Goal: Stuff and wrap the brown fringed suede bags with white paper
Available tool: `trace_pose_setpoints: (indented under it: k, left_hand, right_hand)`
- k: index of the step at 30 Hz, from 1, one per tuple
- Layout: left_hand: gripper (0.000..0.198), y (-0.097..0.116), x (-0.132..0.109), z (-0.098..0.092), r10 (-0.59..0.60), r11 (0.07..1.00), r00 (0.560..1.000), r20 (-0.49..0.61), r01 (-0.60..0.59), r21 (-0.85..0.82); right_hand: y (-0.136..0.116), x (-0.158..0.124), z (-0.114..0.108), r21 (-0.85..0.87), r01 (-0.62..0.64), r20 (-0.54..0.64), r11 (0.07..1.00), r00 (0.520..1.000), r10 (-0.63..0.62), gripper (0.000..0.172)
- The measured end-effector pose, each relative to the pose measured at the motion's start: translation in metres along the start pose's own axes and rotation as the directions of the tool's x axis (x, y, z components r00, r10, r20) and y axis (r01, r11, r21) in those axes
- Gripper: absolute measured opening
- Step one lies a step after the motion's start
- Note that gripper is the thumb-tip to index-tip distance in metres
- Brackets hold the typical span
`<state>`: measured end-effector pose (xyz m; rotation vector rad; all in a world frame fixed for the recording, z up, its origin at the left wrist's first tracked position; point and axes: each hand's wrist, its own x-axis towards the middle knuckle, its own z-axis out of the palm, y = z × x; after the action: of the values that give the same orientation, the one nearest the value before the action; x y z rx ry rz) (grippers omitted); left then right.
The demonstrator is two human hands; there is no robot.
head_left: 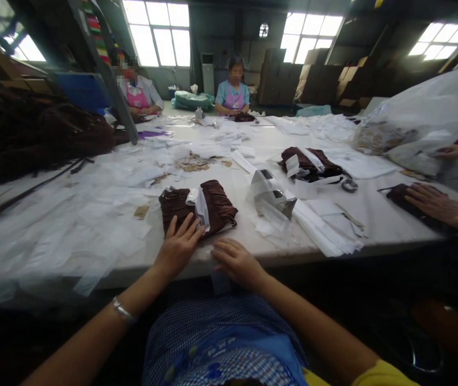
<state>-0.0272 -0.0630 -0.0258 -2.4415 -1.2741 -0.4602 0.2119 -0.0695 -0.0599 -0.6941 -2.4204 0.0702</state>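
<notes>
A dark brown fringed bag [180, 206] lies at the table's front edge, with a white paper strip [201, 206] across its middle. My left hand [180, 241] rests on the bag's near side, fingers spread and stretched out, fingertips by the strip. Just right of it, at the table edge, is my right hand [237, 260], its fingers bent and close together. A pale, see-through piece [220, 281] hangs below those fingers; what they grip is too unclear to name. The tape dispenser [272, 193] stands to the right of the bag.
Clear plastic sleeves [104, 225] cover the table's left side. Beyond the dispenser is another brown fringed bag [313, 163]; white paper strips [325, 230] lie nearer. At right, a co-worker's hand [433, 201] presses a brown item. Two people [234, 96] work across the table.
</notes>
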Motion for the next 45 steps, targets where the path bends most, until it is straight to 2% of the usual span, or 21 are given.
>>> trace_pose_setpoints:
  k: [2,4,7,11,14,19,23,26,29,31,34,38,45]
  left_hand:
    - [0.045,0.008,0.0,0.0,-0.002,1.0,0.999,-0.053,0.004,0.025]
    - [0.045,0.013,0.001,0.001,-0.002,1.0,0.998,-0.064,0.003,0.024]
    - [0.045,0.016,0.002,0.003,-0.019,0.999,0.999,-0.05,0.021,0.026]
    - [0.051,0.015,0.001,0.003,-0.077,0.997,0.996,-0.041,0.076,-0.034]
    - [0.048,0.014,0.0,0.003,-0.095,0.992,0.994,-0.046,0.09,-0.084]
    - [0.046,0.013,-0.002,0.007,-0.13,0.979,0.991,-0.039,0.122,-0.164]
    - [0.046,0.013,-0.003,0.011,-0.16,0.966,0.985,-0.062,0.143,-0.217]
    - [0.044,0.013,-0.004,0.013,-0.161,0.964,0.983,-0.088,0.138,-0.228]
    - [0.042,0.014,-0.006,0.014,-0.165,0.963,0.979,-0.121,0.133,-0.234]
    - [0.04,0.016,-0.006,0.014,-0.185,0.963,0.972,-0.148,0.15,-0.222]
    - [0.043,0.019,-0.006,0.014,-0.207,0.962,0.965,-0.16,0.171,-0.214]
    - [0.056,0.02,-0.007,0.017,-0.208,0.957,0.962,-0.178,0.162,-0.24]
    - [0.052,0.024,-0.01,0.019,-0.175,0.959,0.967,-0.187,0.124,-0.253]
  right_hand:
    - [0.002,-0.015,-0.003,-0.028,0.103,0.102,0.994,0.99,-0.1,0.051]
    - [0.003,-0.022,-0.004,-0.083,0.145,0.182,0.986,0.975,-0.128,0.055]
    - [0.002,-0.02,-0.002,-0.146,0.138,0.226,0.98,0.969,-0.102,0.059]
    - [0.001,-0.011,-0.007,-0.108,0.162,0.295,0.981,0.948,-0.124,0.06]
    - [0.002,-0.012,-0.014,-0.095,0.131,0.321,0.987,0.942,-0.094,0.067]
    - [0.003,-0.018,-0.014,-0.119,0.065,0.27,0.991,0.962,-0.031,0.071]
    - [0.002,-0.015,0.0,-0.132,0.063,0.173,0.989,0.984,-0.04,0.062]
    - [0.003,-0.009,0.009,-0.111,0.122,0.047,0.986,0.992,-0.118,0.047]
    - [0.003,-0.002,0.012,-0.039,0.221,-0.098,0.974,0.97,-0.224,0.032]
    - [0.002,0.001,0.012,0.012,0.258,-0.145,0.966,0.956,-0.254,0.029]
    - [0.0,-0.001,0.01,0.062,0.283,-0.152,0.957,0.951,-0.271,0.027]
    - [-0.005,-0.012,0.009,0.097,0.286,-0.159,0.953,0.95,-0.269,0.024]
    - [-0.013,-0.02,-0.005,0.149,0.283,-0.166,0.947,0.952,-0.258,0.023]
